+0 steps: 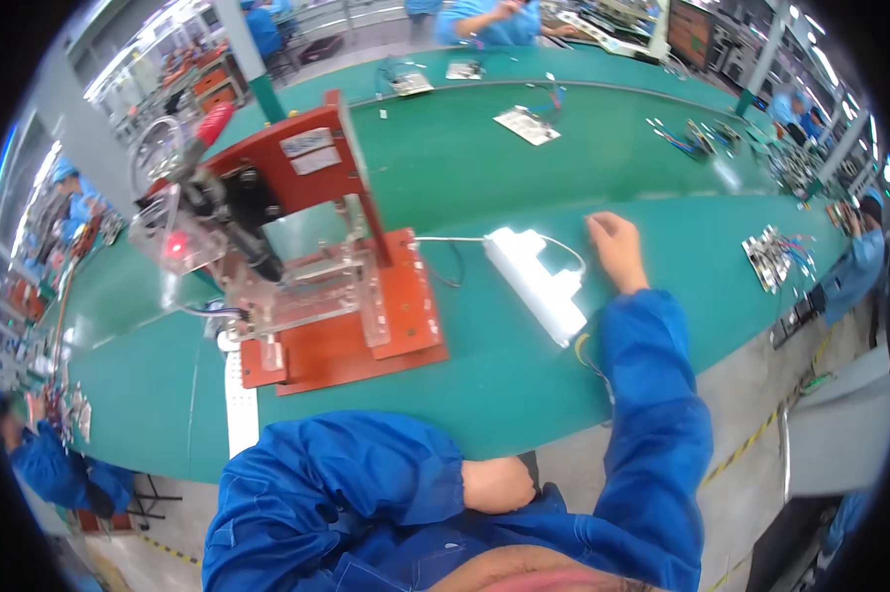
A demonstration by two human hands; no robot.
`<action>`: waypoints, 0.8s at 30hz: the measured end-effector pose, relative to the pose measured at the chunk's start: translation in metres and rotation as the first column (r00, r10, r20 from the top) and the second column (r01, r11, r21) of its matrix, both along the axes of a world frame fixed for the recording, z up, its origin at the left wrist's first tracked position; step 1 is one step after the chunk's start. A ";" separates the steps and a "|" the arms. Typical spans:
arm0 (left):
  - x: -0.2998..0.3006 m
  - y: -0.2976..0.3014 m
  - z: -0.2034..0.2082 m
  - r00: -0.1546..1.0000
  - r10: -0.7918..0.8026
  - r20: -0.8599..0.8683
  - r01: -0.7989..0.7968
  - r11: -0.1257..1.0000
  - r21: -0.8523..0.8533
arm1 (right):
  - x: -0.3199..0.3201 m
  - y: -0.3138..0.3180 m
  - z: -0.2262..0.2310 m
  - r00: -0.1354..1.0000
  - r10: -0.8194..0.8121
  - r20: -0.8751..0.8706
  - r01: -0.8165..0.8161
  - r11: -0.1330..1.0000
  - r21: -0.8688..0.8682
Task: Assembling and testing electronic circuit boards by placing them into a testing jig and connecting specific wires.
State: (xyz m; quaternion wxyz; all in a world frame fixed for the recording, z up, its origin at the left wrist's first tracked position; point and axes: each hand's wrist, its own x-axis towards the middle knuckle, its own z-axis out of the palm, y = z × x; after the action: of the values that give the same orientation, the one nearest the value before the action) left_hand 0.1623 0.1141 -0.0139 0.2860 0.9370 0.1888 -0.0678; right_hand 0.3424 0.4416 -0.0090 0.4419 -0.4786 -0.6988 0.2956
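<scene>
My right hand [618,249] rests on the green table just right of a white plastic device [535,286], apart from it. Its fingers are curled and pressed together; whether anything small is in them I cannot see. A thin white cable loops from the device toward this hand. My left hand [500,484] is held close to my body below the table's front edge, its fingers turned down and hidden. Left of the device stands a test fixture with an orange-red base [405,340], a clear acrylic carriage, a black toggle clamp [230,212] with a red handle, and a lit red lamp.
A white power strip [241,403] lies at the fixture's front left. Wired circuit boards lie toward the back, one [527,125] in the middle, another bundle [775,259] at the right. A yellow wire [585,353] hangs by the table's front edge. Co-workers in blue sit around.
</scene>
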 end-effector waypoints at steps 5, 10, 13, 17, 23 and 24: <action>0.005 0.002 0.005 0.998 -0.052 -0.036 0.052 0.999 -0.005 | 0.006 0.002 -0.004 1.000 0.000 -0.012 0.000 1.000 -0.014; 0.009 0.001 0.003 0.995 -0.024 -0.093 0.022 1.000 -0.022 | 0.004 0.001 -0.007 0.999 -0.004 -0.049 0.004 1.000 -0.003; 0.009 0.003 0.003 0.999 -0.019 -0.047 0.017 0.999 -0.028 | 0.007 0.002 -0.006 1.000 -0.003 -0.021 0.003 1.000 0.023; 0.008 0.003 0.004 0.997 -0.028 -0.066 0.030 0.999 0.029 | 0.008 0.009 -0.007 0.999 0.037 -0.017 -0.037 0.999 0.015; 0.006 0.004 0.004 0.998 -0.035 -0.055 0.036 0.999 0.012 | 0.009 0.003 -0.005 0.999 0.010 -0.030 -0.009 1.000 0.019; 0.007 0.000 -0.005 0.998 -0.034 -0.050 0.035 0.999 0.015 | 0.009 0.000 -0.003 1.000 0.011 -0.025 -0.010 1.000 0.022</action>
State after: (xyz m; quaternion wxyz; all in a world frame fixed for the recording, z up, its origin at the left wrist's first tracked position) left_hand 0.1692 0.1140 -0.0191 0.2727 0.9403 0.1802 -0.0943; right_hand 0.3511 0.4417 -0.0117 0.4542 -0.4662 -0.6990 0.2962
